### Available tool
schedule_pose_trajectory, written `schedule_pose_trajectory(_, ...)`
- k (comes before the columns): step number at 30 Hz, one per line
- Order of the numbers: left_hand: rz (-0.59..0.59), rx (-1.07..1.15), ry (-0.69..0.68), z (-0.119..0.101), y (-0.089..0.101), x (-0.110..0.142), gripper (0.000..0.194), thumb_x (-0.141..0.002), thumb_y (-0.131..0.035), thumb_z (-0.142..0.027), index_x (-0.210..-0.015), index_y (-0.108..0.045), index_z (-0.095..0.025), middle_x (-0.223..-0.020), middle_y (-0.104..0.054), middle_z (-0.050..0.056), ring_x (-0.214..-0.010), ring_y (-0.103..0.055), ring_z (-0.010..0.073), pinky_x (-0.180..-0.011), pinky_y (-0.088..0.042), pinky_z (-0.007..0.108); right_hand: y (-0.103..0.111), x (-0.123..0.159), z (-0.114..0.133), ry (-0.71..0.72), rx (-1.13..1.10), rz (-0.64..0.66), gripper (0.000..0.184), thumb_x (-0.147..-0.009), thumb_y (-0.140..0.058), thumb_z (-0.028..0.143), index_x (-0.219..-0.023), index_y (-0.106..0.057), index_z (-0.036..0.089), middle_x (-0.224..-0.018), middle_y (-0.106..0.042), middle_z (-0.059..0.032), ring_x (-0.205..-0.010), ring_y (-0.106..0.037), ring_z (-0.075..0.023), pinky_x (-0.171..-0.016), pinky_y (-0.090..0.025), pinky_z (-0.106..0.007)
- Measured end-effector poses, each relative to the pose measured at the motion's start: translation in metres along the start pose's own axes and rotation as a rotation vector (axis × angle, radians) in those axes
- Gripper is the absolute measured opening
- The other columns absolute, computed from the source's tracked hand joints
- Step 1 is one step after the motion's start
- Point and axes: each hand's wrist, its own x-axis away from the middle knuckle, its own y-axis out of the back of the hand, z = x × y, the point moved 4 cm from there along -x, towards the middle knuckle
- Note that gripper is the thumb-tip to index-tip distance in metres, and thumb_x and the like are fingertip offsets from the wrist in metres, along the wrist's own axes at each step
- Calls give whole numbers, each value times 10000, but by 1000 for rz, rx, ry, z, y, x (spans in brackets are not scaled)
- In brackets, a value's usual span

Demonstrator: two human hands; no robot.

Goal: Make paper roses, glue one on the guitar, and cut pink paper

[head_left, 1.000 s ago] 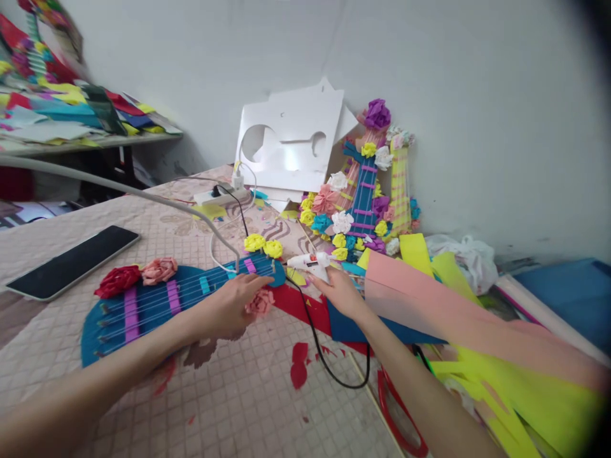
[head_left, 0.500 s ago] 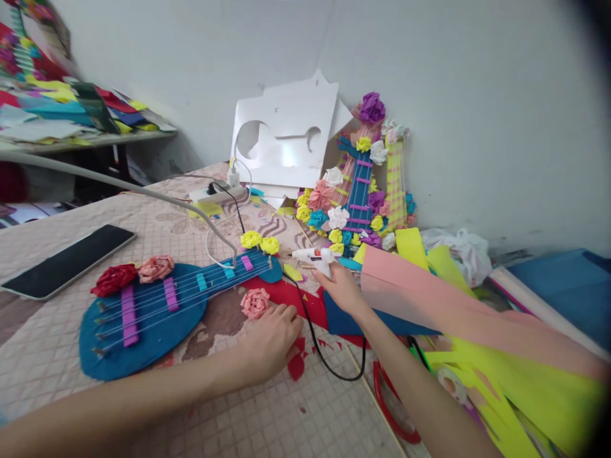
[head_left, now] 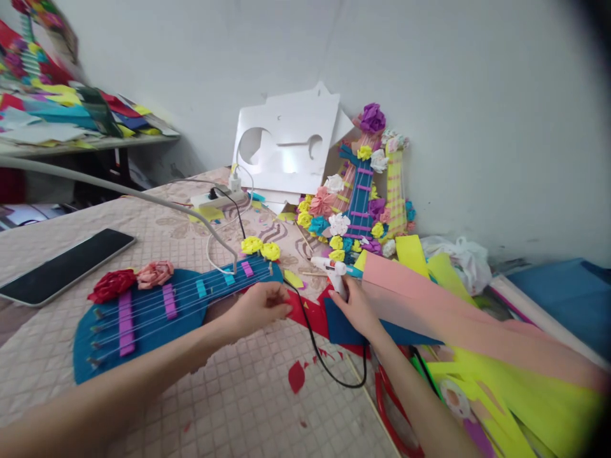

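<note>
Setting: I judged my surroundings a craft workroom, whether home or studio I could not tell. Evidence: a glue gun [head_left: 330,266], red-handled scissors [head_left: 380,395] and red scraps [head_left: 296,377] about my cloth-covered table [head_left: 248,407]; flower-decked model guitars [head_left: 359,203] by the wall [head_left: 468,114]; coloured sheets [head_left: 62,116] heaped on a second table [head_left: 149,141].

The right hand [head_left: 359,306] held a glue gun [head_left: 335,270]; the left hand [head_left: 260,308] curled near the guitar [head_left: 149,312]. A phone [head_left: 67,266] lay beyond.
</note>
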Motion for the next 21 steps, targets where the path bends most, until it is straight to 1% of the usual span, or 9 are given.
schedule_pose_trajectory(2, 9, 126, 61, 4, 4, -4, 195, -753, -604, -336, -748, -516, -161, -591, -531, -41, -451, -417, 56, -406, -294, 178, 12, 9, 7, -6, 58, -62, 394, -823, -514, 318, -1184, -503, 159, -1132, -582, -149, -1058, -541, -287, -894, -436, -448)
schedule_pose_trajectory(4, 19, 177, 79, 6, 6, -6, 220, -744, -624, -348, -772, -518, -157, -598, -537, -39, -446, -419, 50, -398, -289, 170, 25, 19, 22, -16, 143, -206, 275, -825, -510, 306, -1058, -561, 170, -1033, -589, -143, -1000, -541, -293, -881, -427, -460)
schedule_pose_trajectory(6, 35, 181, 65, 6, 7, -7, 233, -737, -640, -342, -800, -518, -154, -608, -549, -33, -460, -447, 56, -406, -306, 168, 30, 28, 45, -27, 80, -304, 172, -837, -498, 300, -947, -567, 186, -939, -586, -118, -898, -558, -261, -819, -452, -413)
schedule_pose_trajectory(7, 48, 171, 54, 5, 7, -7, 233, -740, -640, -335, -822, -517, -154, -620, -560, -29, -470, -464, 61, -410, -315, 170, 26, 30, 58, -32, -35, -255, 148, -842, -504, 308, -920, -557, 194, -889, -589, -94, -824, -568, -231, -761, -470, -370)
schedule_pose_trajectory(10, 72, 115, 10, 0, 5, -4, 231, -763, -618, -299, -913, -510, -160, -675, -603, -13, -510, -509, 80, -434, -346, 178, -7, 30, 95, -45, -503, 191, 194, -824, -559, 359, -946, -556, 208, -860, -613, -41, -753, -583, -174, -680, -481, -290)
schedule_pose_trajectory(11, 69, 85, -13, -2, 5, -3, 230, -772, -606, -287, -938, -507, -163, -677, -607, -16, -520, -518, 84, -443, -353, 182, -17, 29, 103, -77, -624, 293, 189, -815, -569, 375, -905, -557, 209, -827, -610, -23, -721, -578, -158, -639, -471, -268)
schedule_pose_trajectory(13, 46, 2, -69, -6, 6, 0, 220, -779, -589, -260, -962, -507, -171, -668, -608, -25, -539, -536, 92, -469, -370, 189, -33, 25, 111, -180, -778, 397, 190, -791, -591, 391, -818, -542, 209, -699, -570, 23, -587, -533, -119, -523, -416, -227)
schedule_pose_trajectory(16, -8, -136, -129, -6, 13, 1, 225, -772, -560, -206, -990, -508, -184, -694, -625, -25, -586, -575, 108, -515, -405, 204, -45, 14, 106, -281, -866, 404, 229, -737, -638, 401, -730, -530, 198, -573, -517, 59, -466, -461, -85, -428, -326, -198)
schedule_pose_trajectory(21, -130, -258, -184, -4, 41, 0, 300, -781, -560, -224, -1070, -492, -181, -785, -666, 2, -688, -614, 134, -645, -472, 255, -60, -20, 87, -318, -864, 262, 281, -689, -649, 440, -750, -532, 192, -573, -567, 48, -467, -504, -93, -443, -374, -206)
